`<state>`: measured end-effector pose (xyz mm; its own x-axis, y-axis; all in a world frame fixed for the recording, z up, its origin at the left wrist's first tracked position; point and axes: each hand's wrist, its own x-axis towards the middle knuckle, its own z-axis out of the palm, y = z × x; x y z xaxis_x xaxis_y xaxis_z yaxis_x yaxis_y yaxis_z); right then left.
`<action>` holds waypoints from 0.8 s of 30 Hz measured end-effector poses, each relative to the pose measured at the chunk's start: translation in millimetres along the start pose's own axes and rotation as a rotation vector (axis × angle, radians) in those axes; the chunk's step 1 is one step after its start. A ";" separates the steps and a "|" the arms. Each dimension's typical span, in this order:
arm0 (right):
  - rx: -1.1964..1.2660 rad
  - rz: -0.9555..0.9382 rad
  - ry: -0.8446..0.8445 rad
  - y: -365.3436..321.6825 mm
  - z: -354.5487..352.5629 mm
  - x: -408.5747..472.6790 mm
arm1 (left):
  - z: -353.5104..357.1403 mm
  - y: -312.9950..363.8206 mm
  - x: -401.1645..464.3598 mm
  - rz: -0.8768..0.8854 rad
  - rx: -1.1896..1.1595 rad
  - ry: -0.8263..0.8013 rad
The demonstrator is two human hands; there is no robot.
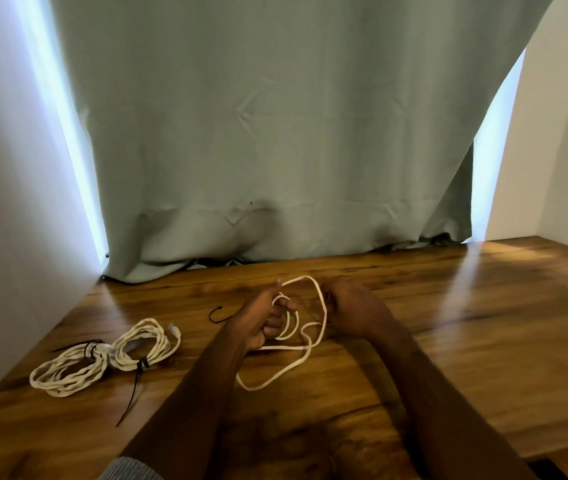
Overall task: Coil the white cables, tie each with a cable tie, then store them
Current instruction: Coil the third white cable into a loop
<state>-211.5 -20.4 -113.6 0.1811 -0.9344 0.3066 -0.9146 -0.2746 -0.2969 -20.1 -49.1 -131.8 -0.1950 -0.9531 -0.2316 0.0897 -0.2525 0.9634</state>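
White cable [277, 372] trails in a slack loop on the table nearest the person, rising into small coils gripped by the left hand [262, 322]. Just right of it, the right hand [348, 308] pinches the outer loop. Left lie two tied coils [102, 356]; a loose black cable tie [216, 315] sits behind the left hand. Wooden table [466, 341], then green curtain [275, 133].

No readable text, label, brand, number or sign showing anywhere in view.
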 end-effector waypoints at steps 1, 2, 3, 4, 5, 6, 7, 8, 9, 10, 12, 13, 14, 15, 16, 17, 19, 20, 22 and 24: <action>0.084 -0.007 0.092 -3.9 -1.0 -2.3 | 1.3 -1.7 0.8 0.003 -0.033 0.009; 0.173 0.000 0.204 -8.7 -4.1 -5.6 | 2.8 -3.1 1.0 0.009 -0.058 0.019; 0.254 -0.008 0.342 -14.5 -7.7 -10.2 | 4.5 -4.3 1.0 0.017 -0.071 0.031; 0.303 -0.023 0.482 -22.8 -11.5 -14.4 | 5.9 -5.4 1.3 0.023 -0.080 0.045; 0.311 -0.044 0.574 -30.8 -14.8 -17.2 | 7.7 -5.9 1.3 0.029 -0.089 0.052; 0.295 -0.054 0.564 -38.7 -15.9 -18.5 | 9.9 -6.2 1.3 0.034 -0.103 0.055; 0.227 -0.039 0.460 -47.0 -14.3 -17.9 | 11.9 -6.3 1.0 0.039 -0.121 0.057; 0.105 -0.001 0.307 -53.0 -7.8 -14.5 | 14.1 -6.4 0.0 0.042 -0.140 0.061; -0.015 0.037 0.162 -57.1 0.2 -11.8 | 15.5 -6.7 -0.6 0.048 -0.152 0.070; -0.091 0.060 0.059 -59.7 7.9 -10.3 | 16.7 -7.0 -0.6 0.057 -0.157 0.082; -0.160 0.056 -0.038 -63.1 18.1 -11.5 | 16.0 -7.7 2.1 0.080 -0.183 0.099; -0.177 0.039 -0.045 -64.3 20.0 -12.5 | 13.8 -7.7 4.6 0.089 -0.211 0.105; -0.186 0.018 -0.038 -63.9 21.3 -12.4 | 11.5 -7.3 7.0 0.094 -0.242 0.114; -0.169 -0.002 -0.022 -63.8 19.2 -13.6 | 9.0 -6.7 9.2 0.095 -0.273 0.121; -0.120 -0.023 -0.006 -62.8 16.0 -15.7 | 6.8 -6.3 10.9 0.097 -0.303 0.122; -0.057 -0.043 0.016 -61.1 10.4 -18.4 | 5.6 -5.5 11.3 0.101 -0.329 0.114; 0.147 -0.043 0.051 -49.4 0.4 -23.2 | 3.9 -3.5 10.6 0.113 -0.360 0.092; 0.244 -0.033 0.045 -41.2 -4.2 -26.0 | 3.7 -2.6 10.2 0.115 -0.373 0.086; 0.330 -0.040 0.007 -25.8 -14.6 -31.8 | 3.8 -0.8 10.0 0.122 -0.387 0.097; 0.341 -0.033 -0.004 -10.3 -19.0 -32.2 | 2.8 1.4 10.6 0.135 -0.371 0.132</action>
<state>-214.8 16.9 -103.3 0.2107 -0.9245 0.3176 -0.7348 -0.3641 -0.5723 -24.8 -59.1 -132.6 -0.0323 -0.9888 -0.1455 0.4564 -0.1441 0.8780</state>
